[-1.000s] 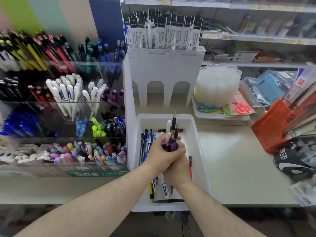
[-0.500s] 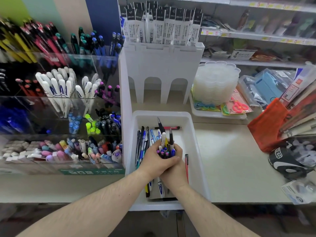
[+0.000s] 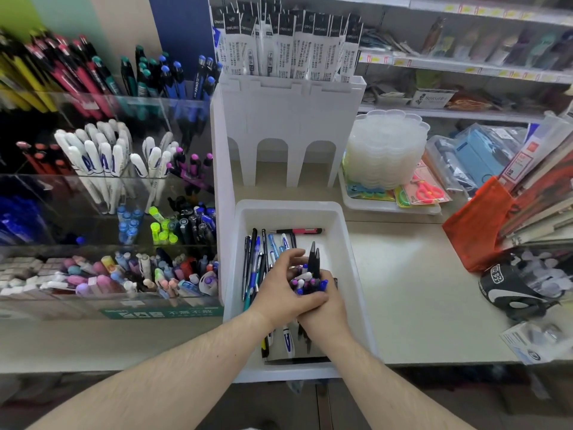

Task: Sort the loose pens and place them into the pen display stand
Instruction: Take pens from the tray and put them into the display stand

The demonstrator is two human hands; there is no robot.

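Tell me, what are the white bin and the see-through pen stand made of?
The bin looks like smooth, matte white plastic: its moulded rim and corners are rounded. The stand seems to be clear glossy acrylic, perhaps glass: pens show through its walls and the flat edges catch light.

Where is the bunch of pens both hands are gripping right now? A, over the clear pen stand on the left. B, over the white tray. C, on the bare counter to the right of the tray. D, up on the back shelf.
B: the left hand and right hand clasp the bunch of pens above the white tray, where other loose pens lie.
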